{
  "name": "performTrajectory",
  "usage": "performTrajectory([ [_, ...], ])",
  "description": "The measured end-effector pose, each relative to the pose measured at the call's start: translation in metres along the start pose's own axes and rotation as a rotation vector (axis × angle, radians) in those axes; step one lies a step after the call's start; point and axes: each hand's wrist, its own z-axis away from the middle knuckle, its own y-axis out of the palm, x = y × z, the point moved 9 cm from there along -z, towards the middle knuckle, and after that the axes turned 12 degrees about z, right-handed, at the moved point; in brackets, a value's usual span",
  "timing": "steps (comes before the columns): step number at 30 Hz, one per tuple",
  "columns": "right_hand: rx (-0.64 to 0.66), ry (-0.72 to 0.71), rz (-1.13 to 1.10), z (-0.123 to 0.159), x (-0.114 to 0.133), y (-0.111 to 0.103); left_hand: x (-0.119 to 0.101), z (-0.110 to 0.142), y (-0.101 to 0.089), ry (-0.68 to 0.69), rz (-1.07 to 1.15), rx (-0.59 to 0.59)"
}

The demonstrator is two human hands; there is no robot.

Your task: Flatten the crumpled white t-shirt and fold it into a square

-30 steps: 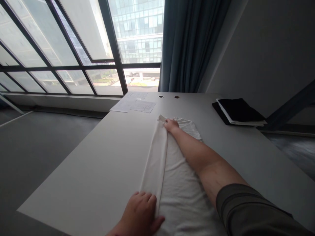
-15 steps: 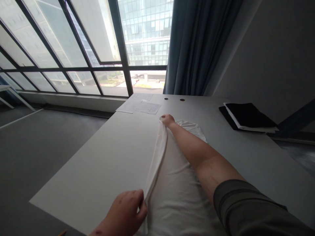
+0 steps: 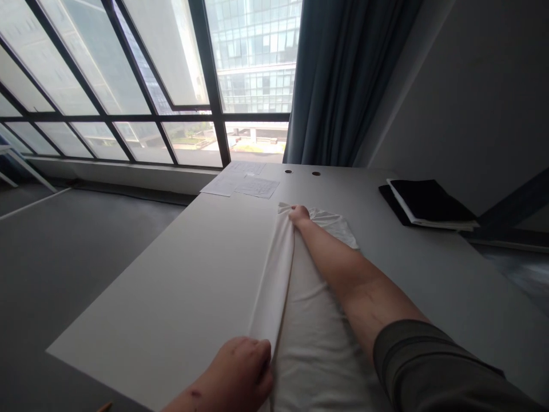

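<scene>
Together, the right hand and the left hand pinch a white cloth

Narrowly closed, the right hand holds the cloth near its far end, thumb and fingers gathered on a small bunch of fabric. The left hand, nearer the body, is curled into a loose fist around the cloth's edge; its fingertips are mostly hidden. Between the two hands runs a smooth folded band, with a dark line along its right side. Beyond that line the rest of the cloth spreads rightward in soft wrinkles, partly under the right forearm and its dark sleeve, and a crinkled part shows just right of the right hand.

All of it lies on a pale table, the near end running out of view. Farther off, paper sheets lie at the far left corner, near two round holes, and a black-and-white stack sits at the right edge. Behind stand a blue curtain and a wide dark-framed window.
</scene>
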Motion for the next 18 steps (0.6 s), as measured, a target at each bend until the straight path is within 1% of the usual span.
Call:
performTrajectory([
  [2, -0.001, -0.016, 0.043, 0.008, -0.005, 0.002, -0.003, -0.008, 0.006, 0.034, 0.001, 0.01],
  [4, -0.024, -0.054, 0.084, 0.015, -0.002, 0.003, -0.002, -0.017, 0.008, 0.066, 0.01, -0.032],
  [6, -0.05, -0.125, 0.117, 0.021, 0.009, 0.004, 0.0, -0.026, 0.006, 0.119, 0.01, -0.148],
  [8, -0.045, -0.218, 0.144, 0.023, 0.027, 0.009, 0.002, -0.031, 0.005, 0.22, -0.029, -0.303],
  [10, 0.004, -0.298, 0.171, 0.022, 0.044, 0.02, 0.004, -0.032, 0.009, 0.35, -0.118, -0.44],
  [12, 0.076, -0.333, 0.198, 0.016, 0.053, 0.034, 0.01, -0.031, 0.017, 0.438, -0.225, -0.533],
  [15, 0.161, -0.314, 0.231, 0.002, 0.052, 0.051, 0.023, -0.032, 0.026, 0.457, -0.321, -0.614],
  [18, 0.183, -0.273, 0.25, -0.014, 0.046, 0.059, 0.035, -0.032, 0.022, 0.412, -0.35, -0.678],
])
